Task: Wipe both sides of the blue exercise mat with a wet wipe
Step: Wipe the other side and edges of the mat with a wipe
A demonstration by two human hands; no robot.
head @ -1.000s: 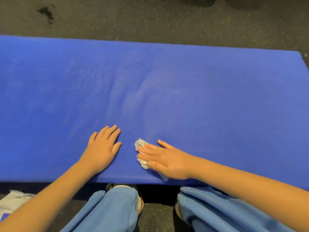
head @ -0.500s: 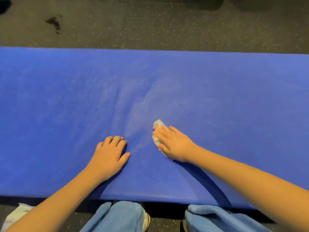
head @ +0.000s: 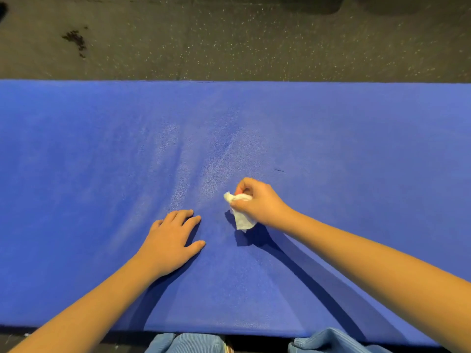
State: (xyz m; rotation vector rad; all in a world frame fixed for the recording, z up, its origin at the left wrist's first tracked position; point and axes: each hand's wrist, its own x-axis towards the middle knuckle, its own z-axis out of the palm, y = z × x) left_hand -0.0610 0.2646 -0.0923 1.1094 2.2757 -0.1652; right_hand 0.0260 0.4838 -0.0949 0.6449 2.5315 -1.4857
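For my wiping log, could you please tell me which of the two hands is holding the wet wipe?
The right hand pinches the wet wipe; the left hand lies flat on the mat.

Wet wipe in right hand over mat

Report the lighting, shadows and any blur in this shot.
Head view: sharp overall, with no motion blur on the right hand or the wet wipe. Both arms throw dark, soft-edged shadows onto the blue mat. Pale sheen streaks show beyond the left hand. The speckled floor is dimmer.
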